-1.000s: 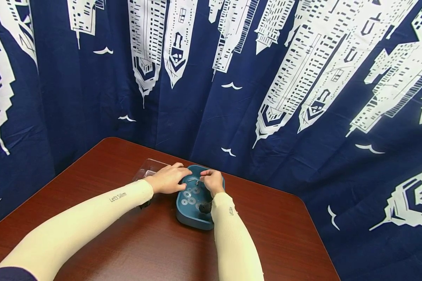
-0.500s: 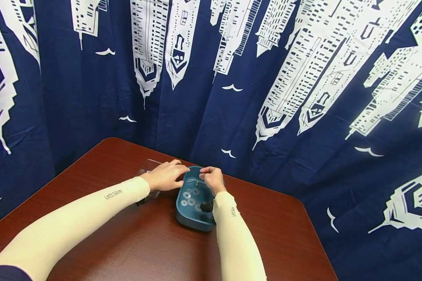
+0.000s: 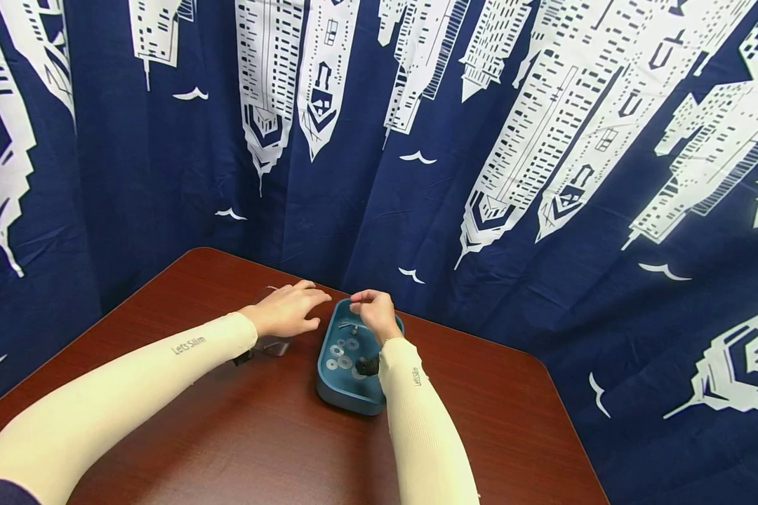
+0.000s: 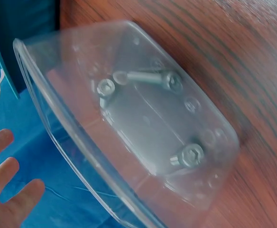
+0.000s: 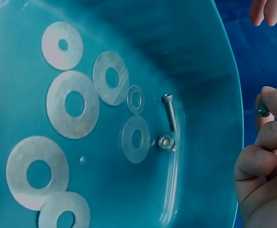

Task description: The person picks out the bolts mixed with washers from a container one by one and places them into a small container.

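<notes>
Your left arm, in its pale sleeve (image 3: 145, 393), reaches from the near left up to the far part of the table (image 3: 493, 407). The left hand (image 3: 287, 311) is held palm down with its fingers loosely spread, above or just beside the clear plastic container (image 4: 145, 118); you cannot tell from here whether it touches it. Three bolts (image 4: 192, 155) lie in that container.

Your right arm comes up from the near side, its forearm passing along the right of the blue tray (image 3: 350, 401). The right hand (image 3: 377, 314) is over the tray's far right part, wrist bent, fingers curled, with thumb and fingertips pinching a small screw (image 5: 263, 110). In the tray, flat washers (image 5: 56, 105) lie on the floor, some overlapping, and two other pieces of hardware (image 5: 171, 114) lie by the far wall. A dark object (image 3: 368, 366) at your right wrist hangs over the tray's near half.

The tray's far rim sits close to the table's far edge, with the curtain (image 3: 373, 231) right behind. A strip of table separates your left fingertips from the tray's left rim. You have broad tabletop to the right of the tray and on the near side, between your forearms.
</notes>
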A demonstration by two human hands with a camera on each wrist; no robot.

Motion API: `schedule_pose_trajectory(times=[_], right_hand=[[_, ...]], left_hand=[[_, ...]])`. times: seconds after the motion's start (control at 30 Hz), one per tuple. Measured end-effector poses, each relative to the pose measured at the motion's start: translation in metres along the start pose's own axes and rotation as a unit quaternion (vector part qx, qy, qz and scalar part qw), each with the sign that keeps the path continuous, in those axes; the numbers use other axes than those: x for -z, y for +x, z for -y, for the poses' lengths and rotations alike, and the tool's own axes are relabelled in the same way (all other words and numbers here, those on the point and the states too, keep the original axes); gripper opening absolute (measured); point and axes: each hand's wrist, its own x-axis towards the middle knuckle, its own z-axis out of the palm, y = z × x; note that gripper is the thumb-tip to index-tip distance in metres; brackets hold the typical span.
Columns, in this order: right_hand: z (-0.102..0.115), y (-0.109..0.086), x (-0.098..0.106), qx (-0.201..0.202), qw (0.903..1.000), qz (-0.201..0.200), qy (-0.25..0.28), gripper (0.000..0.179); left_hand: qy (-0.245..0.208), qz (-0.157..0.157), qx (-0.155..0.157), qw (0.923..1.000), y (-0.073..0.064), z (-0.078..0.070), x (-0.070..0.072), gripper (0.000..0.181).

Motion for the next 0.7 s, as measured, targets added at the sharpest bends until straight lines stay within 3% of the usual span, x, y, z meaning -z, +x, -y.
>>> schedule_pose_trajectory(times=[0.7], right_hand=[[0.02, 0.0, -0.016, 0.03, 0.999, 0.031, 0.009, 0.012]], left_hand=[[0.012, -0.023, 0.017, 0.9995, -0.021, 0.03, 0.013, 0.053]])
